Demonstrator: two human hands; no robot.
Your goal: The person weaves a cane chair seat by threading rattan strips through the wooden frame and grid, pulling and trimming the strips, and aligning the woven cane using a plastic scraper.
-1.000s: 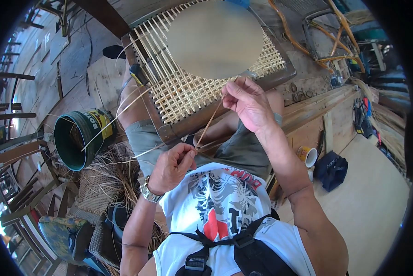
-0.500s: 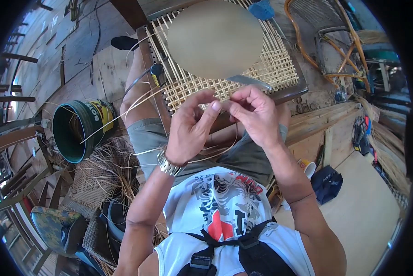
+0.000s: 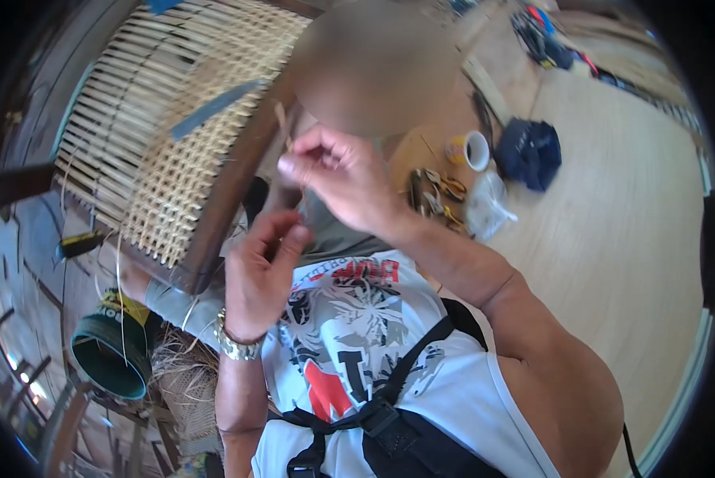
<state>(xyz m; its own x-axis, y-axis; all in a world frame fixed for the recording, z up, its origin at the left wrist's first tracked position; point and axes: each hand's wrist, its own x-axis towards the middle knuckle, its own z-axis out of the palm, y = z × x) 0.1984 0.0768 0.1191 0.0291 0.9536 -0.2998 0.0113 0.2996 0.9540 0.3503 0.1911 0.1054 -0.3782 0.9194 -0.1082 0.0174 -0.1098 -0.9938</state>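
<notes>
My right hand [image 3: 343,179] is closed, its thumb and fingertips pinching a thin brownish cane strip [image 3: 282,119] that sticks up beside the seat frame. Lower and to the left, my left hand [image 3: 263,275], with a metal watch on the wrist, has thumb and forefinger pressed together. Whatever lies in that pinch is too fine to make out. Both hands are just right of a woven cane seat [image 3: 154,211] in a dark wooden frame [image 3: 228,187]. Across the weave rests a flat metal blade [image 3: 214,109], touched by neither hand.
Pliers [image 3: 453,187], a cup [image 3: 469,150], a clear plastic bag [image 3: 491,205] and a dark blue bag [image 3: 528,155] lie to the right. A green-black bucket [image 3: 110,358] sits lower left near loose cane strands [image 3: 184,358]. A blurred oval hides the top middle.
The view has swung right, so the seat now appears at left and the pliers show. My hands have drawn apart, the right one now higher with the cane strip.
</notes>
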